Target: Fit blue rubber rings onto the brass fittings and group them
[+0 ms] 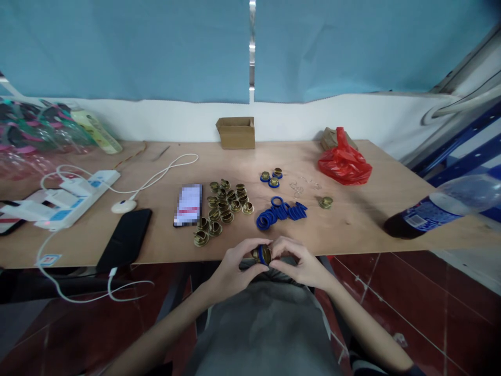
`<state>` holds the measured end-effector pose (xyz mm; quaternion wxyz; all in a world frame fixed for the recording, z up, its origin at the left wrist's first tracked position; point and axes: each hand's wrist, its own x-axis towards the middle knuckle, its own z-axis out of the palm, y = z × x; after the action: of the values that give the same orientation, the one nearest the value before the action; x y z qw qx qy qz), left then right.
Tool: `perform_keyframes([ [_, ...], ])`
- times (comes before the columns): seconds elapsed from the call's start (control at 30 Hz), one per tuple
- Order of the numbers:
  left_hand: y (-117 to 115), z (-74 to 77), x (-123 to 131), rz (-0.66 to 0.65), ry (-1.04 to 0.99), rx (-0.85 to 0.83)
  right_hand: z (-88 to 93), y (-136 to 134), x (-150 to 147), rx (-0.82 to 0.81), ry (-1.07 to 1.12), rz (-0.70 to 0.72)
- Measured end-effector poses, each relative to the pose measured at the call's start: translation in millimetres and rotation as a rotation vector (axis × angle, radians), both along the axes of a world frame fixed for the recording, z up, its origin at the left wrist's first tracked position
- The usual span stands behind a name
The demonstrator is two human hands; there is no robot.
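Observation:
At the table's front edge, my left hand [239, 265] grips a round brass-coloured fitting [266, 254] with a blue ring [261, 254] around it. My right hand [299, 263] is closed in a pinch at the fitting's right side; what its fingertips hold, if anything, is too small to make out. Just beyond lie several loose blue rings [266, 219] in an overlapping row. Several brass-coloured fittings [222, 201] without visible blue rings are grouped to the left. Farther back are 3 fittings with blue rings [274, 182]. Thin clear loops [296, 188] lie beside them, and a single fitting [325, 202] sits to the right.
Left are a lit phone [188, 205], a dark phone [125, 237], a power strip [78, 198] with white cables and several clear bottles [50, 130]. A cardboard box [236, 133] stands at the back. Right are a red plastic bag [344, 164] and a tilted soda bottle [430, 211].

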<state>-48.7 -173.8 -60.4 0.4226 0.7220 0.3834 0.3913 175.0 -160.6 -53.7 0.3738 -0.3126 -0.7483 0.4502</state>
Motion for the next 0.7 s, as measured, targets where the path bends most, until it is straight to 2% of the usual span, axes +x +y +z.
perform_keyframes([
  [0.3, -0.4, 0.4, -1.3, -0.011, 0.003, 0.006, 0.6, -0.9, -1.9, 0.107, -0.061, -0.011],
  [0.53, -1.7, 1.6, -2.1, -0.029, 0.067, 0.083, 10.6, -2.8, 0.2, 0.202, -0.173, 0.04],
  [0.7, -2.8, 0.9, -0.4, -0.039, 0.092, 0.158, 13.0, -7.7, 2.5, 0.271, -0.255, 0.015],
])
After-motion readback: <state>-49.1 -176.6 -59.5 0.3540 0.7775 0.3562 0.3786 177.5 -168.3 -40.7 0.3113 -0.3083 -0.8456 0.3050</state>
